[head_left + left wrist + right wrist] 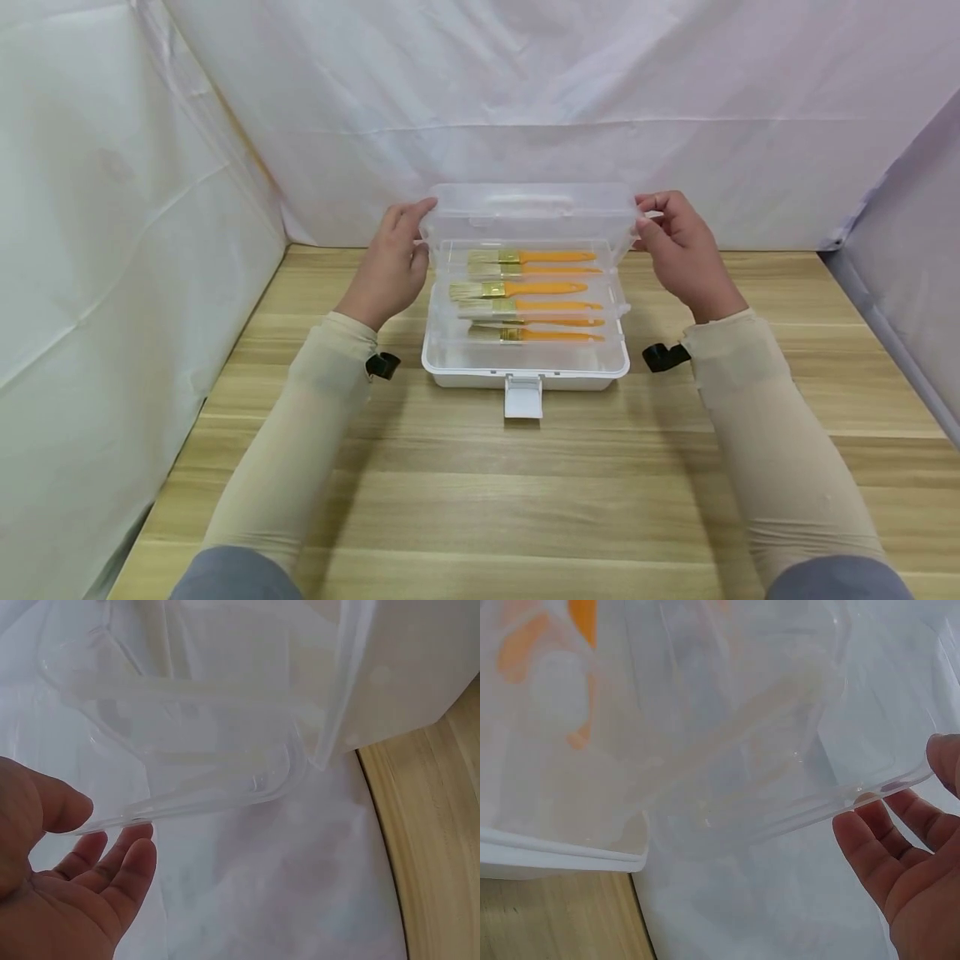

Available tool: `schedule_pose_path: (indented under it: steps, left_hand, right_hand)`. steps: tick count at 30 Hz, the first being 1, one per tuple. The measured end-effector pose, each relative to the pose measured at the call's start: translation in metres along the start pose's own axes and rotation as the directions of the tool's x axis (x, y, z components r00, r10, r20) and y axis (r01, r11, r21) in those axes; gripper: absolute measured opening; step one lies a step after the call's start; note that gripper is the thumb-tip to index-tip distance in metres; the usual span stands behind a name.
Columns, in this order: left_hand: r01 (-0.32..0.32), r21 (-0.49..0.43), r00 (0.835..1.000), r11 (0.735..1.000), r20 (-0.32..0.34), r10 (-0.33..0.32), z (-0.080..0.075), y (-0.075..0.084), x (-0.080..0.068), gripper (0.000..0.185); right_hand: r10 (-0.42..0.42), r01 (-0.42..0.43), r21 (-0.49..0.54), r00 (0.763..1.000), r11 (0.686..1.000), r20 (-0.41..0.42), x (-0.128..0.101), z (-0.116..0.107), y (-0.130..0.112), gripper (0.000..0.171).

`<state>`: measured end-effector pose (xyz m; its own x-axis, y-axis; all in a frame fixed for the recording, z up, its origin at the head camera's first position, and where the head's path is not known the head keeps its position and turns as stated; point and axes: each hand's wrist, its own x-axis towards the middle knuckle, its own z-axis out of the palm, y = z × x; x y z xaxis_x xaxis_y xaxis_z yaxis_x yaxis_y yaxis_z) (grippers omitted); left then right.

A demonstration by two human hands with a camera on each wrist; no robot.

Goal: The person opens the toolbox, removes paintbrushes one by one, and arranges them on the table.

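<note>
Clear plastic lid (528,212) raised, left hand (393,262) pinching its left edge, right hand (682,250) pinching its right, forearms outstretched.

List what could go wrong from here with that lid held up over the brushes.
1. The left hand and right hand hold the clear lid only by its end edges, so the grip could slip and the lid drop onto the tray.
2. The brushes lie loose, some overlapping; one sitting high might stop the lid closing flat.
3. The front latch hangs open and could get caught under the box.
</note>
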<state>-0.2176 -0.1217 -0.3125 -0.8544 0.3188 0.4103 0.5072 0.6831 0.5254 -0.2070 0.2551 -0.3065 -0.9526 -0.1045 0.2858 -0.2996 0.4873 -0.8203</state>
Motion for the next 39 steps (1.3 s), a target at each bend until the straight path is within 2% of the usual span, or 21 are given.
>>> schedule_pose_path:
  steps: [13,20,24,27,32,39]
  left_hand:
    - [0.052,-0.072,0.996,0.996,0.076,-0.046,0.003,-0.01,-0.001,0.069]
    - [0.035,-0.155,0.996,0.987,0.09,-0.022,0.01,-0.019,-0.004,0.075]
    - [0.042,-0.177,0.995,0.983,0.094,-0.025,0.011,-0.021,-0.006,0.078]
    - [0.045,-0.17,0.995,0.984,0.1,-0.028,0.012,-0.022,-0.006,0.081]
    - [0.058,-0.171,0.992,0.984,0.118,-0.038,0.013,-0.023,-0.006,0.085]
    - [0.122,-0.243,0.984,0.962,0.153,-0.086,0.015,-0.027,-0.01,0.089]
  right_hand:
    - [0.039,-0.039,-0.024,0.999,0.999,-0.022,0.008,0.001,-0.002,0.028]
    - [0.084,-0.086,-0.025,0.994,0.996,-0.076,0.012,0.004,-0.001,0.028]
    - [0.122,-0.119,0.027,0.983,0.992,-0.136,0.012,0.006,0.004,0.027]
    - [0.16,-0.147,0.093,0.975,0.985,-0.152,0.011,0.009,0.009,0.033]
    - [0.199,-0.176,0.203,0.975,0.963,-0.096,0.008,0.012,0.016,0.045]
    - [0.265,-0.257,0.3,0.964,0.919,0.015,0.004,0.02,0.025,0.046]
